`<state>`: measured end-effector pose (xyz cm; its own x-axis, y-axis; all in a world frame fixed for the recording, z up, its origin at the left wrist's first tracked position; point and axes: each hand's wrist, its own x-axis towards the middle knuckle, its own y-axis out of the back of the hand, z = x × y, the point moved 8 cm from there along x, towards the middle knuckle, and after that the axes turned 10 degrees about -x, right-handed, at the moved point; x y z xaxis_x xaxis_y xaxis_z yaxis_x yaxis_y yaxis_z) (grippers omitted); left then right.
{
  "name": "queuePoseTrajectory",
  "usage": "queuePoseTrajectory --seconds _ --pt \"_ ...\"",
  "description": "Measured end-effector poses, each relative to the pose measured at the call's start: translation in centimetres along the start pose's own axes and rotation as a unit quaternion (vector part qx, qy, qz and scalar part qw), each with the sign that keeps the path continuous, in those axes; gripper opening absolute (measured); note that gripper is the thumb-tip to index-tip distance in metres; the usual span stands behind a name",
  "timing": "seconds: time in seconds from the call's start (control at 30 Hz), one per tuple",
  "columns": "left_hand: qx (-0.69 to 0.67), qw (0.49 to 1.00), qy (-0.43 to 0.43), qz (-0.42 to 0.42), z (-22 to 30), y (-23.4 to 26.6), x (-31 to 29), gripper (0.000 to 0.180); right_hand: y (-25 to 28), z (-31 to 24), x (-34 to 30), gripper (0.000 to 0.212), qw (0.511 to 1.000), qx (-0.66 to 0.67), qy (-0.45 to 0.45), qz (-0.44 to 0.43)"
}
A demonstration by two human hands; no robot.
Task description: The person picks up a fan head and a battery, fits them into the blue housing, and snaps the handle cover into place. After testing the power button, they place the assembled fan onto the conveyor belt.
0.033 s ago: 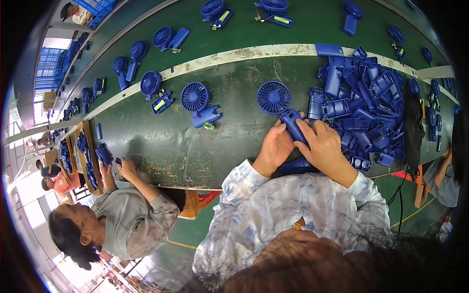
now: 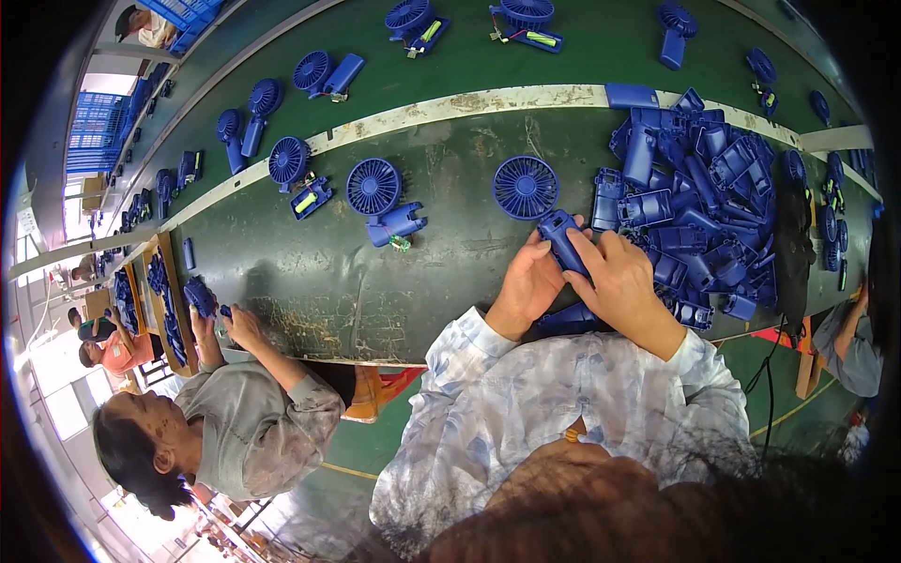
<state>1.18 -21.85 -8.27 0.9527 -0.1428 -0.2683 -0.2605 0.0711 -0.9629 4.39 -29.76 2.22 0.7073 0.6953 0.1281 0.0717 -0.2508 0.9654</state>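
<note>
A blue handheld fan is between my hands, its round grille [image 2: 526, 188] pointing away from me and its handle [image 2: 563, 242] toward me. My left hand [image 2: 527, 286] wraps the handle from the left side. My right hand [image 2: 619, 286] grips it from the right, with the thumb lying along the handle's upper face. Both hands are closed on it. Right beside my right hand lies a heap of loose blue handle shells [image 2: 680, 239]. Another blue piece [image 2: 568, 319] sits under my wrists at the table edge, partly hidden.
Two opened fans [image 2: 374, 186] [image 2: 289, 161] with exposed insides lie to the left on the dark table [image 2: 450, 281]. Past a pale rail [image 2: 469, 101], more fans rest on a green belt [image 2: 582, 70]. A co-worker [image 2: 235, 422] sits at left, handling blue parts. A dark cloth [image 2: 796, 249] hangs at right.
</note>
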Motion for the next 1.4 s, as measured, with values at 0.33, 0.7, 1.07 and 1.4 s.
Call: queuePoseTrajectory --seconds 0.33,0.7,1.07,1.4 --pt "0.076 0.996 -0.016 0.032 -0.4 0.7 0.0 0.047 -1.1 -0.3 -0.1 0.052 0.999 -0.035 0.002 -0.025" --pt "0.262 0.955 -0.033 0.137 0.6 2.2 -0.2 0.025 -0.9 -0.6 -0.2 0.054 0.999 -0.031 0.017 -0.017" --pt "0.214 0.977 -0.012 0.006 1.1 0.3 -0.8 0.035 -0.8 2.9 2.3 0.044 0.985 0.142 -0.037 -0.093" --pt "0.271 0.96 -0.037 -0.065 1.5 0.6 -1.8 0.05 -3.4 1.5 3.6 0.038 0.918 0.294 0.071 -0.257"
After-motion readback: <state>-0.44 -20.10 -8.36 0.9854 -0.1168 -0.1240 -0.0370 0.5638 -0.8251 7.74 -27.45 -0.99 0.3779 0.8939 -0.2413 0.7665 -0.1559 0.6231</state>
